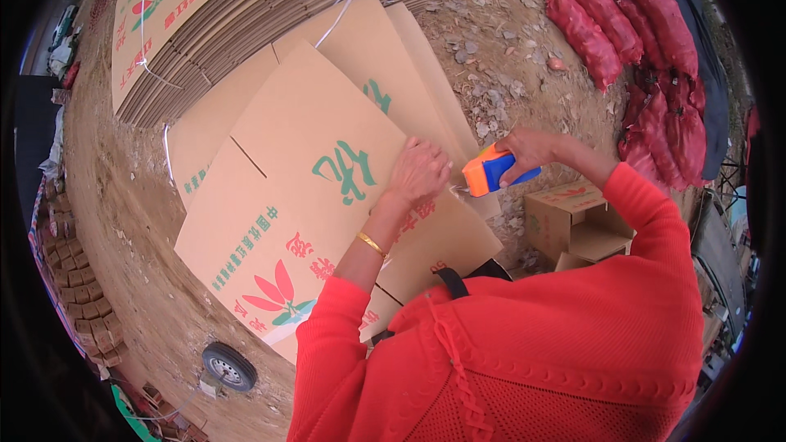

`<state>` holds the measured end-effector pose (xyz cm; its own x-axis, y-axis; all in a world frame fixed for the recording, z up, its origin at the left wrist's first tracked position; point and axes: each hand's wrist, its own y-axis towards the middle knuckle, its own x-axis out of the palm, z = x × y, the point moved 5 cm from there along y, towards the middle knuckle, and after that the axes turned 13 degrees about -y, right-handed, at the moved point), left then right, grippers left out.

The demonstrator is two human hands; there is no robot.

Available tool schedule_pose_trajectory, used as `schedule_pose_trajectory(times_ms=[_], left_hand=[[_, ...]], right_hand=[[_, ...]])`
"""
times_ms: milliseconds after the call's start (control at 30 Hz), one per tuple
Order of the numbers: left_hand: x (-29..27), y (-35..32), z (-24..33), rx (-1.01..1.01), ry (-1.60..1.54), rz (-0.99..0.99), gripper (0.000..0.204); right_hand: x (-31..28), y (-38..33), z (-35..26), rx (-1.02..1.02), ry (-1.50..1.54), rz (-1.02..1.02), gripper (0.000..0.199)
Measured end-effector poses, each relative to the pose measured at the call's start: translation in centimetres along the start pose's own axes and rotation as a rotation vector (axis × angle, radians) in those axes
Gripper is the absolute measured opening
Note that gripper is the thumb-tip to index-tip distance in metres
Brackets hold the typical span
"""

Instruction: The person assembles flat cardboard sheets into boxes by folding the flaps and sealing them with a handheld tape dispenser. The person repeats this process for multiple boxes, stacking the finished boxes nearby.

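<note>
While the left hand (422, 170) rests with loosely bent fingers on the flattened carton (286, 143), near its right-hand edge, the right hand (524, 151) is wrapped round an orange-and-blue tool (488, 173), a smooth, blocky thing, probably of plastic; whether the left fingers also pinch the cardboard, I cannot tell; the carton lies in front of the person, a smooth tan sheet with straight slits and red and green print, overlapping other flat sheets (413, 65); the tool's front end is close to the carton's edge, just beside the left hand; a shiny gold-coloured bangle (372, 244) circles the left wrist, above a ribbed red knit sleeve (336, 307); beyond is a strapped stack (237, 41) with layered edges; to the right lie lumpy red mesh sacks (610, 29) and an open, boxy carton (550, 225) on rough, leaf-strewn earth (458, 0)
</note>
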<state>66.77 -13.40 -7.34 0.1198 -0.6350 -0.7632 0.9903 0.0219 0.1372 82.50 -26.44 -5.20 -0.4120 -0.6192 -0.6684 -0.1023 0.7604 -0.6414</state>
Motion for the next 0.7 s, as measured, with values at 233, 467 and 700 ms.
schedule_pose_trajectory(times_ms=[233, 467, 700], left_hand=[[-4.2, 1.1, 4.7, 0.026, 0.061, -0.013, 0.015], [-6.4, 1.4, 7.9, 0.079, 0.102, 0.054, 0.013], [-6.5, 1.0, 8.6, 0.089, 0.103, 0.105, 0.012]], right_hand=[[-1.5, -0.7, 0.7, -0.151, 0.097, 0.003, 0.058], [-2.3, -0.4, 1.4, -0.314, 0.132, 0.012, 0.054], [-2.0, -0.5, 1.1, -0.284, 0.018, 0.041, 0.055]])
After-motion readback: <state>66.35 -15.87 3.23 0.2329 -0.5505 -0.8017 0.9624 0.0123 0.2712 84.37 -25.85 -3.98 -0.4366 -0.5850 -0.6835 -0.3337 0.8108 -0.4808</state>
